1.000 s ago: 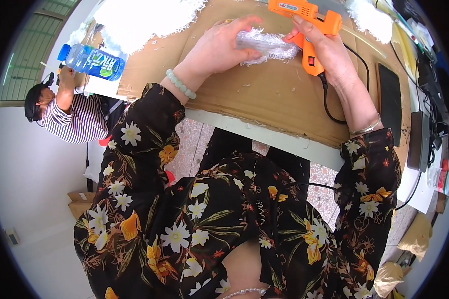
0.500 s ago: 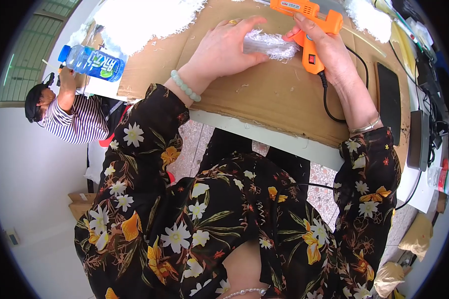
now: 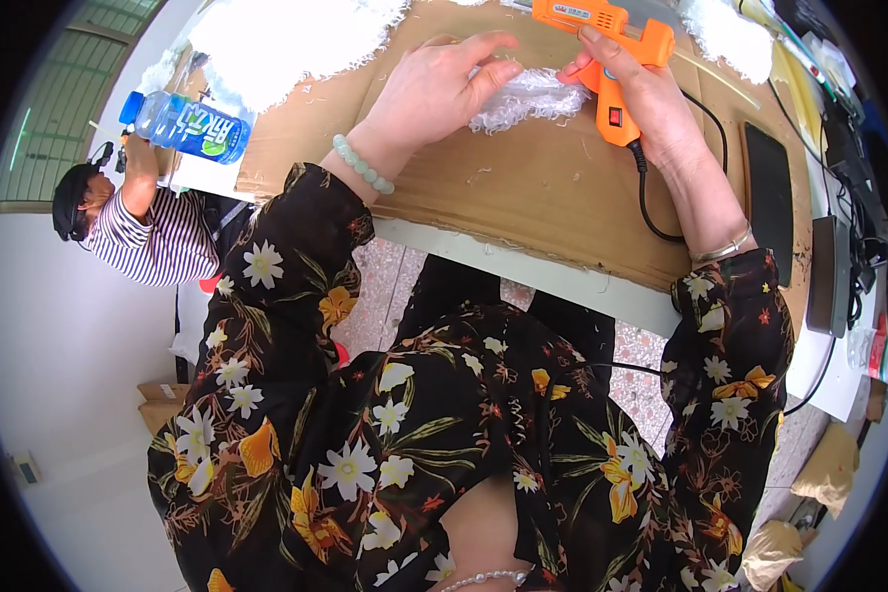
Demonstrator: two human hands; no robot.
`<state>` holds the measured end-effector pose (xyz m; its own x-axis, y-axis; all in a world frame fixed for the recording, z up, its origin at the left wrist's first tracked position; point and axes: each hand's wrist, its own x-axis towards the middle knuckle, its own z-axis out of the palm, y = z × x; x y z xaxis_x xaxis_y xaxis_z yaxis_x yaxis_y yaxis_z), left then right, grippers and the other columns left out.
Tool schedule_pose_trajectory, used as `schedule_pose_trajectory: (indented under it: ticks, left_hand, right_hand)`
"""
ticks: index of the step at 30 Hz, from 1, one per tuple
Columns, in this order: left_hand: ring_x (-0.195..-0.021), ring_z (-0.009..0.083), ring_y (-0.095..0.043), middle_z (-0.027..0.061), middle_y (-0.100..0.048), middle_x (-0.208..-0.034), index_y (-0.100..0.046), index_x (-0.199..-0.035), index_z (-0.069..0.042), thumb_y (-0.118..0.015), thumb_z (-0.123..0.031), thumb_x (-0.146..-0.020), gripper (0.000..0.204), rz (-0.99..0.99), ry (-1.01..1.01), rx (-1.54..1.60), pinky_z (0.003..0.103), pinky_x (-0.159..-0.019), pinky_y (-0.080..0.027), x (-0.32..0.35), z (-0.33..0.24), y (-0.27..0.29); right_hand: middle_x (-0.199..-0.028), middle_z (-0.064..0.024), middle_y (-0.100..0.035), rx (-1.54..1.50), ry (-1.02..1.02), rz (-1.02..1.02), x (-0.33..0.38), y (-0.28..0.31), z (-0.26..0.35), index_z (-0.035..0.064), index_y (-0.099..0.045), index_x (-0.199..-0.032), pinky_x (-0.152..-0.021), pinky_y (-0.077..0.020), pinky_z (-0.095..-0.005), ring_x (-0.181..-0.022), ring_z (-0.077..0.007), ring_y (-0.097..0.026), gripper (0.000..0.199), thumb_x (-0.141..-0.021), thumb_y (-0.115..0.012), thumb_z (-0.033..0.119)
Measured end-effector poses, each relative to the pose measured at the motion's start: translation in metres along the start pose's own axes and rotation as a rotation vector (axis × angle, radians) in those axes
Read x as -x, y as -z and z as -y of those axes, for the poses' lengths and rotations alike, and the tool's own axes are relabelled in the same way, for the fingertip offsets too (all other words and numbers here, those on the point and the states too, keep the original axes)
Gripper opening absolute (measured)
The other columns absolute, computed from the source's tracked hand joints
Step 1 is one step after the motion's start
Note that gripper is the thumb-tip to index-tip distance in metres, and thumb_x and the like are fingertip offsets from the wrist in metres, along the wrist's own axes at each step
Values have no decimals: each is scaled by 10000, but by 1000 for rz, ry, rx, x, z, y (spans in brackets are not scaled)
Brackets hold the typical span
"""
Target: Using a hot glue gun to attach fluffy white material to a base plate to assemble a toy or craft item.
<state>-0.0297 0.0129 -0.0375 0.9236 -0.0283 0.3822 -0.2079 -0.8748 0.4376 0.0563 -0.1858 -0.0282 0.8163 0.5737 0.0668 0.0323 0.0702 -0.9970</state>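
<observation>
My right hand (image 3: 651, 99) is wrapped around the handle of an orange hot glue gun (image 3: 614, 116), its nozzle hidden past the upper edge of the picture. A glue stick (image 3: 705, 74) pokes out behind the gun. Just left of the gun lies a shaggy white fringed piece (image 3: 531, 101) on brown cardboard (image 3: 493, 183). Over the left end of that piece hovers my left hand (image 3: 439, 89), open, thumb and index finger apart; its other fingers are partly hidden.
A heap of white fluffy material (image 3: 286, 44) covers the back left, near a blue-labelled plastic bottle (image 3: 192, 128). The gun's black cord (image 3: 646, 202) loops beside a dark flat phone-like slab (image 3: 768, 202). Another person in a striped shirt (image 3: 153, 237) works at the far left.
My left hand has lifted off the white fringed piece, its thumb moving up toward the index finger. The piece now lies fluffier and less stretched. My right hand and the glue gun barely move.
</observation>
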Motion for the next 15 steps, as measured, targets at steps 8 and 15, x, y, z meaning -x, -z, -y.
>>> schedule_pose_trajectory:
  ticks: [8,15]
  left_hand:
    - [-886,292,-564,92,-632,-808,-499,-1217,-176,-696,-439,-686,625,1,-137,-180,414,-836,-411,3,-1,-5]
    - [-823,256,-574,36,-636,-720,-546,-1136,-153,-689,-453,-690,556,-39,-173,-306,383,-767,-430,-6,-2,-5]
  right_hand:
    - [-767,-11,-622,26,-80,-29,1,0,1,73,-603,-804,-539,-408,-220,-630,-54,-492,315,-857,-580,383]
    - [-786,-18,-630,1,-7,3,-2,-2,0,82,-598,-816,-530,-411,-218,-631,-54,-500,298,-862,-573,375]
